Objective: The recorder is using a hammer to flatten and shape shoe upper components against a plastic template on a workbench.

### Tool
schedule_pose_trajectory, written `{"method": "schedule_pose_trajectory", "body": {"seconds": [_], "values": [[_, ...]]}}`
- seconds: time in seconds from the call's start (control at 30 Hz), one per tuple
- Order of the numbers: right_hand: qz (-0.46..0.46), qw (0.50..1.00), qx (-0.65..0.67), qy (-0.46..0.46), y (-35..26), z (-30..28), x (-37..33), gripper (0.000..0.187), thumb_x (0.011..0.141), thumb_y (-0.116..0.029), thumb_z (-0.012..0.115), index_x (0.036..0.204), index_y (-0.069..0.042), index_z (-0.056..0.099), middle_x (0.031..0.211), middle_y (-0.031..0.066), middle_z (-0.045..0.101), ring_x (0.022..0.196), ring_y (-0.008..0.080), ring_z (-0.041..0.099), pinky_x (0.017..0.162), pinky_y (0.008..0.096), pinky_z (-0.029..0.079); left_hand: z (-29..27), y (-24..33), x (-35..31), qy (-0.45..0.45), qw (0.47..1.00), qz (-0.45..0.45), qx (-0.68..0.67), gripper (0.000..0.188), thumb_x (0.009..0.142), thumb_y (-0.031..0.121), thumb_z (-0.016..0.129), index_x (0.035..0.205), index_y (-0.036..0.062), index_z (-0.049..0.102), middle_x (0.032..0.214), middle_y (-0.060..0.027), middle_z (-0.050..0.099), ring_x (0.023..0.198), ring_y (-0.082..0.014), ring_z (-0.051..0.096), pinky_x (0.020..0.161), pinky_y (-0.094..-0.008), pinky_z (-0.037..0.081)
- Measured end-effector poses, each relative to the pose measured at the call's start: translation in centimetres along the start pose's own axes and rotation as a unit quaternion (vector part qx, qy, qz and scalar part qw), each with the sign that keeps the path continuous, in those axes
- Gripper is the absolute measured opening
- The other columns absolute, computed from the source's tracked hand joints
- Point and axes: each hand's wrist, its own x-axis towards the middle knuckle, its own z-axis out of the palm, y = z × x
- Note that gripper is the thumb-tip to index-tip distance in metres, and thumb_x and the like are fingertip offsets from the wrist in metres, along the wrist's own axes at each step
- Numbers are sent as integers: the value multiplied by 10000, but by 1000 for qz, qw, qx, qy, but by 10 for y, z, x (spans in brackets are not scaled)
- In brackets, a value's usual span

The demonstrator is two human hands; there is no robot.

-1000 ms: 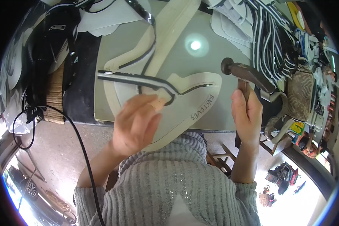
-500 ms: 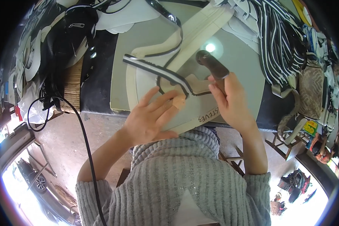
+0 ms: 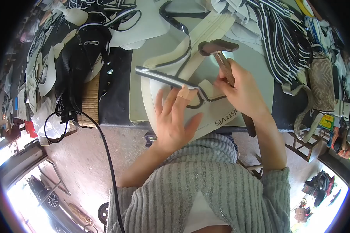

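Note:
My right hand (image 3: 245, 88) is closed round the wooden handle of a hammer (image 3: 218, 47), its dark metal head raised over the grey work board (image 3: 252, 83). My left hand (image 3: 174, 122) lies with its fingers spread and thumb apart. A tan wrap (image 3: 186, 93) covers one of its fingertips. Those fingertips press against a black strip with a silvery band (image 3: 159, 77), which runs along the edge of a pale cut piece (image 3: 210, 87). A larger cream sheet (image 3: 206, 126) with handwriting on it lies beneath, by the board's near edge.
At the left sit a black zippered material (image 3: 81, 54), white offcuts and corrugated cardboard (image 3: 91, 99). A bundle of black-and-white strips (image 3: 278, 42) hangs over the right side, beside a patterned brown roll (image 3: 322, 91). A black cable (image 3: 107, 155) loops down at the left.
My left hand has turned more upright, its fingers now further along the strip. The hammer has swung so its head lies more crosswise. The whole view has shifted slightly.

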Motion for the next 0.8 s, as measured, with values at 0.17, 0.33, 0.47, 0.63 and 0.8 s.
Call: {"method": "schedule_pose_trajectory", "body": {"seconds": [0.17, 0.33, 0.47, 0.63, 0.8], "values": [[-26, 998, 13, 52, 4, 14, 5, 217, 801, -64, 720, 882, -11, 527, 717, 139, 617, 638, 316, 613, 611, 399, 467, 11, -8, 4, 79, 989, -63, -105, 712, 767, 40, 752, 1373, -61, 394, 1291, -172, 570, 1206, -374, 531, 1083, -564, 327], [-35, 998, 27, -40, -12, 36, 22, 296, 752, -49, 785, 911, -5, 539, 809, 107, 665, 670, 225, 623, 613, 347, 467, 14, -8, 5, 149, 975, -36, -159, 648, 747, -55, 726, 1329, -70, 443, 1307, -210, 539, 1157, -419, 551, 1035, -480, 416], [-84, 992, 72, -57, -5, 37, 25, 325, 749, -45, 784, 945, 22, 533, 790, 108, 627, 669, 204, 620, 603, 337, 475, 14, -12, 4, 165, 960, -36, -222, 597, 746, -83, 711, 1289, -60, 465, 1278, -223, 548, 1145, -393, 567, 996, -455, 447], [-31, 974, 199, -103, 4, 4, 8, 293, 787, -42, 770, 975, 5, 551, 825, 67, 644, 683, 137, 633, 595, 279, 483, 7, -13, 0, 87, 977, -51, -188, 480, 835, -84, 638, 1264, -34, 428, 1269, -177, 566, 1270, -337, 513, 1138, -483, 315], [22, 954, 284, -97, 19, 4, 4, 259, 831, -57, 754, 972, -18, 541, 893, 48, 654, 675, 124, 661, 528, 236, 466, 10, 0, 6, 27, 997, -44, -52, 524, 797, -23, 724, 1244, -6, 452, 1043, -91, 711, 1099, -276, 639, 1140, -525, 291]]}}
